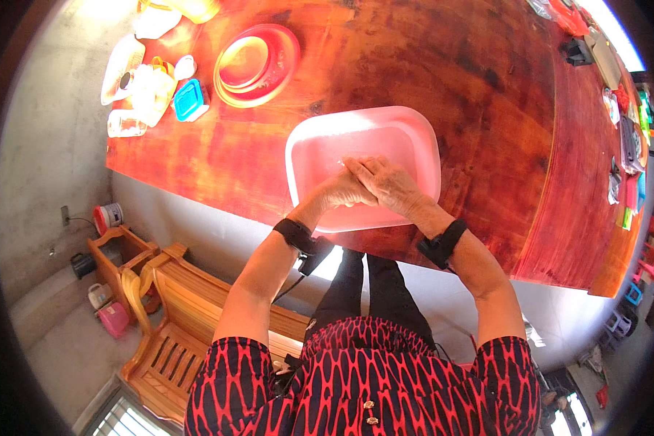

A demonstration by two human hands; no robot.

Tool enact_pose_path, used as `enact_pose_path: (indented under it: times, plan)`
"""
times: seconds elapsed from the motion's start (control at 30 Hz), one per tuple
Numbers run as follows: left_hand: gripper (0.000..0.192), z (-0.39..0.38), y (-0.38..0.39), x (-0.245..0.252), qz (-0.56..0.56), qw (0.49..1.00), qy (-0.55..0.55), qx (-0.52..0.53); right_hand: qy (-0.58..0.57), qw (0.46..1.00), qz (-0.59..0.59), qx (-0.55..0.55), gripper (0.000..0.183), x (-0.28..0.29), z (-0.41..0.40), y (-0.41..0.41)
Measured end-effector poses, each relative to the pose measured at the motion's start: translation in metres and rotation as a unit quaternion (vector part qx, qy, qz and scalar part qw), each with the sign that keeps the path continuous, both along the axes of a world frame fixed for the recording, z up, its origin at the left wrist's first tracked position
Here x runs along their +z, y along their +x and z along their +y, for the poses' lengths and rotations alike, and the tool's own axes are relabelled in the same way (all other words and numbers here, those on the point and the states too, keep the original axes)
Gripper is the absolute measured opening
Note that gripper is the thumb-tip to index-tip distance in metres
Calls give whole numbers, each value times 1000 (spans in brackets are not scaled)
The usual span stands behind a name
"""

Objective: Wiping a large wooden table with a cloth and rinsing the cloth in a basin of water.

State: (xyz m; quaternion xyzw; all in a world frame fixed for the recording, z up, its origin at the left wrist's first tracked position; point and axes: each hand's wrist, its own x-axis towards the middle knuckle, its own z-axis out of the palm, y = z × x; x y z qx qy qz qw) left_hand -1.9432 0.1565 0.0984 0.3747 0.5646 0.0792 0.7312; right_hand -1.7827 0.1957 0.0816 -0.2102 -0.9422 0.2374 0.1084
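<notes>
A pink plastic basin with rounded corners stands on the reddish wooden table, close to its front edge. Over the basin, my left hand and my right hand are pressed together. The right lies across the left, its fingers spread over the back of it. The left hand's fingers are mostly hidden beneath the right, and no object shows between the palms. Whether the basin holds water is hard to tell. Each wrist wears a black strap with a small device.
Round nested bowls, a blue-lidded container and a clear jar occupy the table's left side. Assorted items line its far right edge. A wooden bench stands below left, near a white-and-red bucket.
</notes>
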Motion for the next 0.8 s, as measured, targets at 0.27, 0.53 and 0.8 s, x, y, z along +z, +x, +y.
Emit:
enact_pose_path:
  times: [0.27, 0.53, 0.8]
  plan:
    - [29, -12, -12, 6, -206, 963, -70, 156, 77, 997, 14, -16, 25, 19, 5, -2]
    - [41, -16, -8, 6, -29, 997, -62, 38, -39, 998, 47, 27, 15, 14, 0, -1]
    - [40, -31, 17, -56, -76, 969, 158, 173, -3, 997, -75, 0, 11, -15, 2, -4]
